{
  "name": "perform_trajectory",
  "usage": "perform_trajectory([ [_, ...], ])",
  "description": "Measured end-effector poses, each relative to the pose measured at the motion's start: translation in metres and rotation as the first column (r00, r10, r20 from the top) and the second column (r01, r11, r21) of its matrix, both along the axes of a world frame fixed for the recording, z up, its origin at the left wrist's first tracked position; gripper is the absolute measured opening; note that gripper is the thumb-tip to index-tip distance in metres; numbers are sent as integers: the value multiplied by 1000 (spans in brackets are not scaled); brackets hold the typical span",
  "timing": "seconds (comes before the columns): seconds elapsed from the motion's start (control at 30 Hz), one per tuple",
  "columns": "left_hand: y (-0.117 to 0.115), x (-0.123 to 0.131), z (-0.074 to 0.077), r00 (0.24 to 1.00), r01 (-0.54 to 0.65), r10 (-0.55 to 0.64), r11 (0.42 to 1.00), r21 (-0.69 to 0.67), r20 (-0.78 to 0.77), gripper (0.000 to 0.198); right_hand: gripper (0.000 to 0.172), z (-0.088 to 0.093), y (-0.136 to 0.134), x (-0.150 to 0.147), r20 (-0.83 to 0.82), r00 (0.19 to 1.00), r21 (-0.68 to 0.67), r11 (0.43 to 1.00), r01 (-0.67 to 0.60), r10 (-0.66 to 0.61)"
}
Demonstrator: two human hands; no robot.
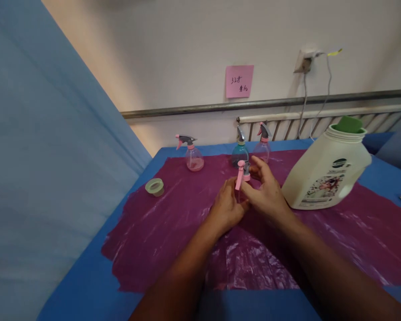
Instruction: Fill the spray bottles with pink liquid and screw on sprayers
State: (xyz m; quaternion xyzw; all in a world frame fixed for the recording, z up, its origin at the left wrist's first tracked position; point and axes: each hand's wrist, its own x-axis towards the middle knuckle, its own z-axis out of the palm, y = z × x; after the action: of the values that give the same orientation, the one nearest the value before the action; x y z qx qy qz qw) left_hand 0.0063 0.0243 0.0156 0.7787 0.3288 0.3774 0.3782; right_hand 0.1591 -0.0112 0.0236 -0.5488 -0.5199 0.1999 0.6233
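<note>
In the middle of the head view, a small spray bottle (243,172) with a pink and grey spray head stands upright between my two hands. My left hand (225,206) is closed around its body from the left, hiding most of it. With my right hand (266,191) I grip it just below the spray head, thumb in front and fingers curved behind. Just beyond my hands are a teal spray bottle (239,154) and a pink spray bottle (262,147). Another pink spray bottle (194,159) stands farther left, with some liquid at its bottom.
A large cream jug (321,178) with a green piece (349,124) in its mouth stands right of my hands. A small pale-green cup (155,187) sits at left. Crumpled purple plastic (160,240) covers the blue-covered table. A blue curtain (53,147) hangs at left; a rail (194,108) runs behind.
</note>
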Motion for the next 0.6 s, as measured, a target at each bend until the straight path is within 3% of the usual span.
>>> perform_trajectory([
  [0.1,0,0,-1,1000,18,-18,1000,-18,-9,66,75,5,1,-2,-16,997,23,997,75,-75],
  [0.27,-2,-1,-3,1000,-14,14,999,-52,0,65,66,23,-3,1,-116,992,180,981,73,-52],
  [0.5,-6,1,-9,995,-82,79,995,-49,-66,65,60,83,-39,0,-101,995,397,916,50,-10],
  [0.6,-5,3,-13,999,-36,36,999,-27,-15,71,59,103,-51,-11,-20,997,367,928,-59,71],
])
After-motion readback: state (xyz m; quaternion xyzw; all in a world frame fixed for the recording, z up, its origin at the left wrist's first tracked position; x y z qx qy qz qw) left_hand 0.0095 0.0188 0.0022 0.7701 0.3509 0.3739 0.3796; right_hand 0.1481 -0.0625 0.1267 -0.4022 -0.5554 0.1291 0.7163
